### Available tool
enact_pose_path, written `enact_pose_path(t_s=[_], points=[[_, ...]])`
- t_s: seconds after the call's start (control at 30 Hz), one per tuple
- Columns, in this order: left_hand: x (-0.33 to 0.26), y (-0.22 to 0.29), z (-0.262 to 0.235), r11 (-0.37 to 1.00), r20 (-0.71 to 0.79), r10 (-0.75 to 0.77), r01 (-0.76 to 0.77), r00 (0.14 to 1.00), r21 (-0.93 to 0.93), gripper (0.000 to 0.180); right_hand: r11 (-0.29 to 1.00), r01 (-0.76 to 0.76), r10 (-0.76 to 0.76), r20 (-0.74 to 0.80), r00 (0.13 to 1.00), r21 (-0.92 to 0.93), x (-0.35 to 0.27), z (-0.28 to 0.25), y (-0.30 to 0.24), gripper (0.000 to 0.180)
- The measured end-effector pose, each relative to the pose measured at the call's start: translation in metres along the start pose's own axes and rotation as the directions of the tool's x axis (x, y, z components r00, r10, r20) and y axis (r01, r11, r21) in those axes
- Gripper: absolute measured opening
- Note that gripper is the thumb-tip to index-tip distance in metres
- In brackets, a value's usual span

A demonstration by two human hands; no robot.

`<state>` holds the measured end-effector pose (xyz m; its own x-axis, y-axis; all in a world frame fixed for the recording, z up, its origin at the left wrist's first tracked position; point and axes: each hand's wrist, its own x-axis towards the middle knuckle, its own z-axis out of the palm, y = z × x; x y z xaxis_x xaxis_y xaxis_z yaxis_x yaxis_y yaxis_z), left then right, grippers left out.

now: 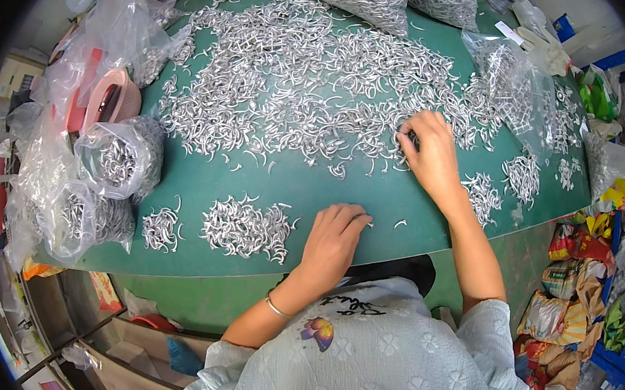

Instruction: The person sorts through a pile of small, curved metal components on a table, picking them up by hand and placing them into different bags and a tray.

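Observation:
Small curved silvery metal pieces point(302, 66) are spread in a broad heap over the green table point(306, 187). At the heap's near right edge, my right hand point(431, 150) reaches in with thumb and fingers bent together; whatever they pinch is hidden. My left hand point(335, 236) rests by the table's near edge, palm down, its fingers curled together. A tiny silvery bit shows at its fingertips, too small to make out. One loose curved piece point(400, 223) lies just right of it. To its left sit a sorted pile point(245, 228) and a smaller pile point(162, 228).
Clear plastic bags of pieces point(117, 157) stand along the left edge, beside a pink container point(115, 101). More full bags point(369, 1) sit at the back. Right of my right forearm are small piles point(521, 177) and an open bag point(515, 87). A blue shelf point(616, 360) stands right.

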<state>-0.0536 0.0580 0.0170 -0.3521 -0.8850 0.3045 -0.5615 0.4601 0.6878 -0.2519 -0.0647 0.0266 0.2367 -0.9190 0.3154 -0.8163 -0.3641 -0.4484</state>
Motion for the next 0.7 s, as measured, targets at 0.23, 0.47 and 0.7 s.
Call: enact_pose_path(t_s=[0.23, 0.47, 0.7], points=[[-0.003, 0.000, -0.002, 1.000, 0.001, -0.011, 0.011, 1.000, -0.002, 0.034, 0.972, -0.143, 0.127, 0.097, 0.987, 0.185, -0.032, -0.037, -0.009, 0.012], [0.000, 0.000, 0.000, 0.998, -0.052, -0.062, 0.061, 0.997, -0.020, 0.034, 0.940, 0.121, -0.202, 0.236, 0.951, 0.320, -0.054, -0.018, -0.030, 0.014], [0.000, 0.002, -0.001, 0.995, -0.122, -0.090, 0.095, 0.988, 0.035, 0.033, 0.994, 0.106, -0.108, 0.115, 0.987, 0.029, -0.040, -0.021, -0.015, 0.013]])
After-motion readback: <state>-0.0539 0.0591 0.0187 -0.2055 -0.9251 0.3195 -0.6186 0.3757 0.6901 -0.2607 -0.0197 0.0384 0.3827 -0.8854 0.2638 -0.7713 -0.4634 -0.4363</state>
